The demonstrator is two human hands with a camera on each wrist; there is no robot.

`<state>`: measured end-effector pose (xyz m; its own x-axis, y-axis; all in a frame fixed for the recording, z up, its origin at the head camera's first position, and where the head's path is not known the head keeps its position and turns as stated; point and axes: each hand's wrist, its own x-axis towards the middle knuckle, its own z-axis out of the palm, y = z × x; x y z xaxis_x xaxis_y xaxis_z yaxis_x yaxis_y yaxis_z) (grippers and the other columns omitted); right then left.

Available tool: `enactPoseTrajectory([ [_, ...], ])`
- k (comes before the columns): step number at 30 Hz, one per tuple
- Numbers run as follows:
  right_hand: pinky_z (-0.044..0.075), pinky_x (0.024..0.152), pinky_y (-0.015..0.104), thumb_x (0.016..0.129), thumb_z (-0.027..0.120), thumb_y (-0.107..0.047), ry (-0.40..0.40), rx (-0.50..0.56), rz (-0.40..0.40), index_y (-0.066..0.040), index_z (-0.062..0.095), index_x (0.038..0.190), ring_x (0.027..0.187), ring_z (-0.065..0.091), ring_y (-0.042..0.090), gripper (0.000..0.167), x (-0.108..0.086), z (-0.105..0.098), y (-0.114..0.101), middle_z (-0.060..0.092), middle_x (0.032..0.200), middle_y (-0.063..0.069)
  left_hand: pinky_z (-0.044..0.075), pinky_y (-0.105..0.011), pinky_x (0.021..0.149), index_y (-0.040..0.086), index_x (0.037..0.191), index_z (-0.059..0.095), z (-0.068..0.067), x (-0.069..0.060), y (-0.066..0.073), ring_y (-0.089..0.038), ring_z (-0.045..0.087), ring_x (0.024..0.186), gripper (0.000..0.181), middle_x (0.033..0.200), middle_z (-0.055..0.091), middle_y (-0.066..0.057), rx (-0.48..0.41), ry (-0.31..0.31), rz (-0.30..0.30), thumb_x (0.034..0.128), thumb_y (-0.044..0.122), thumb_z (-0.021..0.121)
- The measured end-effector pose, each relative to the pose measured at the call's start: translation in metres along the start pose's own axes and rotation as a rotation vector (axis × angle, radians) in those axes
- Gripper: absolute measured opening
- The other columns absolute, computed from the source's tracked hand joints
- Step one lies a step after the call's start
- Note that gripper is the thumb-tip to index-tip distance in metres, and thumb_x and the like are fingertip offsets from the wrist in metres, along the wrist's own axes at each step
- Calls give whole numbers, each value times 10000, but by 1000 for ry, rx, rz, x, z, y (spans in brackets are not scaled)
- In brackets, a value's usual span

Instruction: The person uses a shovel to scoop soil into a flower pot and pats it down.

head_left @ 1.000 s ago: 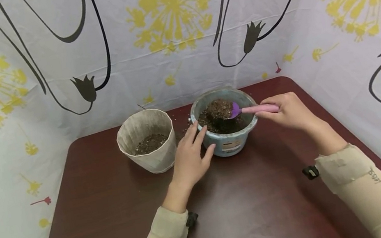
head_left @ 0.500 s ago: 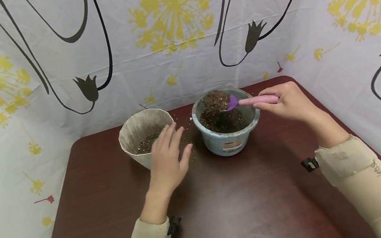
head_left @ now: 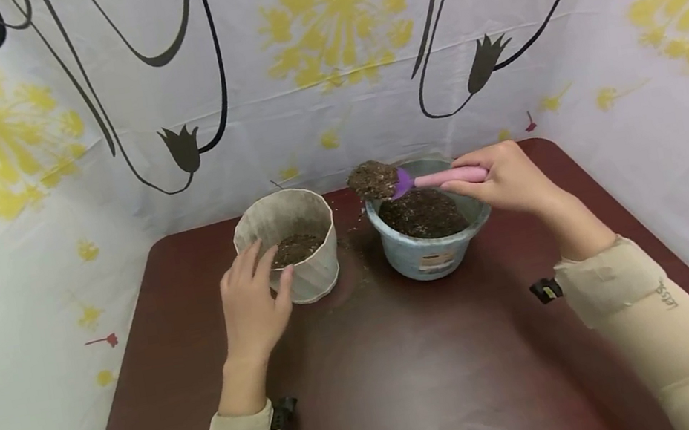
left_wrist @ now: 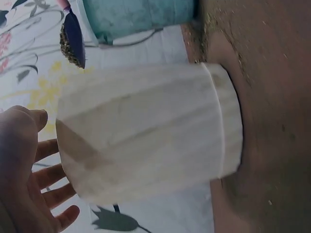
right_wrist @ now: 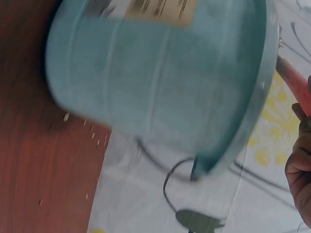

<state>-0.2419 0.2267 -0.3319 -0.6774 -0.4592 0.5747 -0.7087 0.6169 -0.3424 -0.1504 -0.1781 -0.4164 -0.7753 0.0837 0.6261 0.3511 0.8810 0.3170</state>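
Cloth (head_left: pixel 276 124) hangs behind bucket (head_left: pixel 415 255); spread left hand (head_left: pixel 254 306) partly hides pot (head_left: pixel 312 276); right hand (head_left: pixel 509 180) grips trowel (head_left: pixel 434 180).

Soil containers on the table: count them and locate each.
2. The off-white ridged pot stands left of centre on the dark reddish-brown table, nearest the left hand; the light-blue round bucket stands to its right, nearer the right hand. No others show.

L grip (left_wrist: pixel 20 174) by wht pot (left_wrist: pixel 146 131).
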Motion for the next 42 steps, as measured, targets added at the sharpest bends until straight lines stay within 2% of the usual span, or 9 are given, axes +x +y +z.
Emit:
enactPoseTrajectory([
  [4, 404, 543, 249, 840, 824, -142, -39, 22, -55, -98, 809, 914, 538, 507, 110, 87, 13, 16, -11, 707, 679, -67, 383, -636, 1056, -4, 1242, 685, -4, -5, -5, -423, 464, 1361, 398, 1413, 548, -237, -16, 11, -75, 993, 304, 645],
  [10, 486, 585, 359, 877, 798, -214, -99, 23, -110, -78, 800, 916, 601, 619, 158, 142, 39, 47, -37, 749, 761, 1, 396, -610, 1074, -34, 1286, 658, -8, -9, -5, -460, 462, 1360, 522, 1512, 445, -273, -57, -36, -230, 998, 400, 628],
  [17, 529, 650, 471, 898, 782, -270, -134, -81, -54, -69, 766, 894, 687, 655, 293, 201, 54, 80, -66, 719, 762, 75, 415, -613, 1046, -13, 1278, 675, -7, -9, -3, -441, 532, 1301, 521, 1513, 446, -249, -58, -40, -247, 996, 422, 622],
  [20, 527, 589, 470, 895, 782, -257, -96, -174, -81, -92, 756, 885, 657, 638, 307, 167, 53, 89, -73, 664, 714, 63, 440, -613, 1006, 8, 1264, 692, -6, -9, -2, -440, 587, 1229, 515, 1508, 463, -224, -47, -29, -245, 986, 437, 631],
  [23, 505, 500, 437, 869, 800, -211, -9, -239, -158, -117, 742, 871, 573, 601, 284, 111, 50, 98, -76, 591, 692, 47, 454, -612, 979, 18, 1258, 701, -5, -8, -1, -446, 619, 1172, 515, 1504, 473, -213, -51, -17, -242, 980, 447, 635],
  [27, 446, 417, 387, 860, 809, -159, 116, -278, -275, -147, 716, 864, 476, 509, 225, 94, 48, 108, -74, 507, 699, 40, 452, -616, 977, 24, 1262, 701, -6, -7, 0, -448, 635, 1140, 521, 1509, 470, -201, -56, -17, -249, 977, 455, 636],
  [31, 387, 381, 351, 884, 784, -127, 184, -311, -346, -150, 690, 899, 447, 423, 182, 98, 45, 114, -72, 458, 710, 47, 455, -612, 976, 37, 1266, 703, -6, -7, 1, -456, 638, 1133, 513, 1512, 472, -182, -58, -13, -264, 974, 455, 640],
  [36, 416, 395, 383, 869, 805, -195, 244, -289, -286, -136, 702, 910, 464, 509, 208, 125, 40, 110, -67, 562, 728, 55, 447, -621, 967, 51, 1260, 708, -7, -6, 1, -453, 634, 1138, 501, 1506, 489, -175, -49, -5, -271, 967, 453, 645],
  [42, 529, 565, 466, 845, 804, -269, 283, -95, -141, -66, 796, 907, 650, 710, 287, 212, 29, 85, -54, 747, 774, 78, 406, -648, 982, 50, 1205, 727, -6, -7, 0, -421, 572, 1234, 487, 1467, 538, -181, -16, 32, -276, 949, 459, 657],
])
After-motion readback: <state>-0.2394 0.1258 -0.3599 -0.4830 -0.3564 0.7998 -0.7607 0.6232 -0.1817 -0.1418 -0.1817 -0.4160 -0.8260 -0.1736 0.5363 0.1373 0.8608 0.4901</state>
